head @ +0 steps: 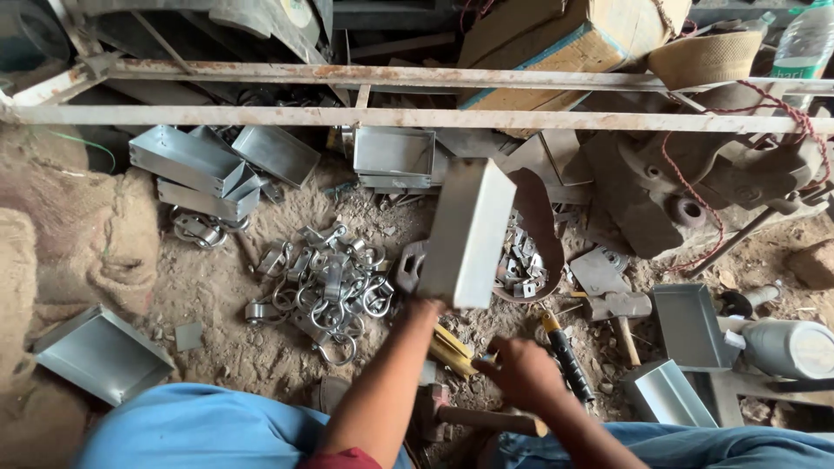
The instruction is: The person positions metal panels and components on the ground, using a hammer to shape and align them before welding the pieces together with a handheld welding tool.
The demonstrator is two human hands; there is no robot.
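The left hand (426, 306) grips a raised metal tray (466, 233); the right hand (519, 372) clutches a small tool; finished trays (193, 161) lie beyond.

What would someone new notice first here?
Probably the grey sheet-metal tray held up in the left hand, centre frame. Just left of it, a heap of shiny metal ring clamps lies on the dirt floor. The right hand reaches down near a black-and-yellow-handled tool.
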